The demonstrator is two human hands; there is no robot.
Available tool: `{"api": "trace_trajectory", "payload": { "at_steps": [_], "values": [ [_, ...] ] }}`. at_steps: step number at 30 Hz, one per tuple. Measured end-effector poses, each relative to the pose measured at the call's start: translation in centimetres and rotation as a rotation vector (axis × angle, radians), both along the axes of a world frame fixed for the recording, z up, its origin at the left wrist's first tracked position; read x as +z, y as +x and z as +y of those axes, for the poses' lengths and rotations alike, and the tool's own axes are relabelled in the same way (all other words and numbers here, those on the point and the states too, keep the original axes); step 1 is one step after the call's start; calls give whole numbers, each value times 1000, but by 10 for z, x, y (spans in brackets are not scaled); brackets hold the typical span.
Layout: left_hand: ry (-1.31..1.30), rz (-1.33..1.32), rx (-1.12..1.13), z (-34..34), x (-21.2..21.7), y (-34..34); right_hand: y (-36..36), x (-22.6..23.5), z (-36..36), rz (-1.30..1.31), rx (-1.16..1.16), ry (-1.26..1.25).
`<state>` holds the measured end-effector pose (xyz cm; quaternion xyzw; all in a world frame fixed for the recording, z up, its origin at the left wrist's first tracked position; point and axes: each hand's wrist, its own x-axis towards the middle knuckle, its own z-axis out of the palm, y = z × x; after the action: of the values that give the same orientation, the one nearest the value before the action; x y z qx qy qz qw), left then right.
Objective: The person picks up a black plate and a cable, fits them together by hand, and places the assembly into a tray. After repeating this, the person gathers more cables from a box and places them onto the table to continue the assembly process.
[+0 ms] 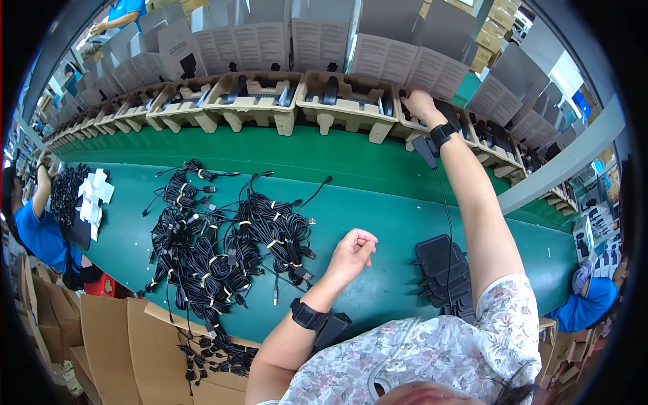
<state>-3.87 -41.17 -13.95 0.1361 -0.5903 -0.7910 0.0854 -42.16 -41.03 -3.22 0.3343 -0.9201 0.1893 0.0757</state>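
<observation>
Two hands work apart: right hand [420,103] rests its loose grip on a pulp tray [442,125], left hand [352,251] hovers curled, empty, beside bundled black cables [229,243] on the green desk [364,202].

Factory packing line — pulp trays [253,101], bundled cables [229,236].

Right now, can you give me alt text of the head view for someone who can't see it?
The person's right hand reaches into a moulded pulp tray on the green conveyor belt, while the left hand hovers loosely curled over the green table. Bundled black cables lie to its left, and stacked black pouches to its right.
</observation>
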Motion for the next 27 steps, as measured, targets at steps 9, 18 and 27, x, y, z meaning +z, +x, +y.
{"api": "trace_trajectory", "payload": {
  "at_steps": [9,18,27],
  "values": [
    [-52,-14,-24,0,0,-5,14,-8,9,400,8,72],
    [-69,-71,-23,1,7,-8,112,2,149,228,352,250],
    [-85,-68,-44,-4,1,-9,198,-33,230,-139,545,469]
  ]
}}
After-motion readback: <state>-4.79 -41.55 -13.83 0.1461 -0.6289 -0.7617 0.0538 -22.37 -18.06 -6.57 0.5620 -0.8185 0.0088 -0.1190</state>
